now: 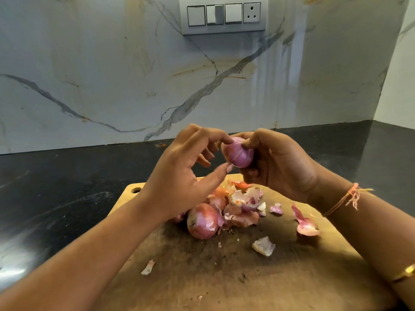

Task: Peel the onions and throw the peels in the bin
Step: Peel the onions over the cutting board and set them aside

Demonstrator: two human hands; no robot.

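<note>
My right hand (278, 160) grips a small purple onion (237, 152) above the wooden cutting board (224, 277). My left hand (186, 171) pinches the same onion between forefinger tip on top and thumb tip below. An onion still in its skin (202, 221) lies on the board under my left wrist. Beside it sits a heap of onion peels (242, 205). Loose peel pieces lie to the right (306, 225), in the middle (263, 246) and at the front left (148, 267). No bin is in view.
The board lies on a dark stone counter (56, 198) against a marbled wall (112, 75). A switch panel with a socket (223, 15) is high on the wall. The counter runs on to the right corner (370, 142).
</note>
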